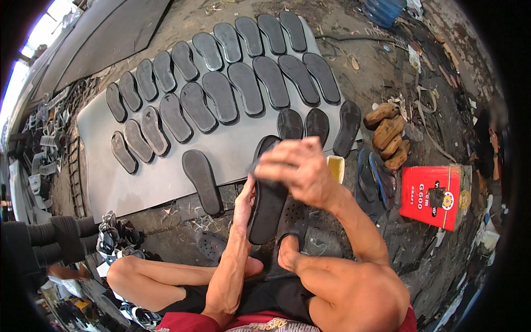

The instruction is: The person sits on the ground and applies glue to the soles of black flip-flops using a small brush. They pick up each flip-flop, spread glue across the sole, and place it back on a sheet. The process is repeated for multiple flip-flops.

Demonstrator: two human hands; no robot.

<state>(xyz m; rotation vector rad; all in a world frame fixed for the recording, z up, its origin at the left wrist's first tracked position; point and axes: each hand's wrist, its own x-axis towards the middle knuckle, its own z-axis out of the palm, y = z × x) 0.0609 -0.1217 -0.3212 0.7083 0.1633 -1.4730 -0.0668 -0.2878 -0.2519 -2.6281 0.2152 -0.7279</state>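
Observation:
A black shoe sole [266, 213] is held upright and slightly tilted in front of me. My left hand [244, 202] is closed round its left edge. Across the upper part of the sole lies my right hand [301, 171], fingers bent and smeared by motion; whether they hold anything is hidden. Just right of that hand stands a small open container [336, 168] with a yellow inside. To the left, a single sole [201, 182] overlaps the near edge of a grey sheet [99, 185]. Several more black soles [219, 97] lie in rows on that sheet.
At the right are a red tin [428, 196], flip-flops [368, 180] and brown wooden foot-shaped blocks [388, 133]. A blue plastic bottle [383, 11] lies at the far right. Dark stacked rolls [61, 238] and a heap of straps [119, 235] sit at the left.

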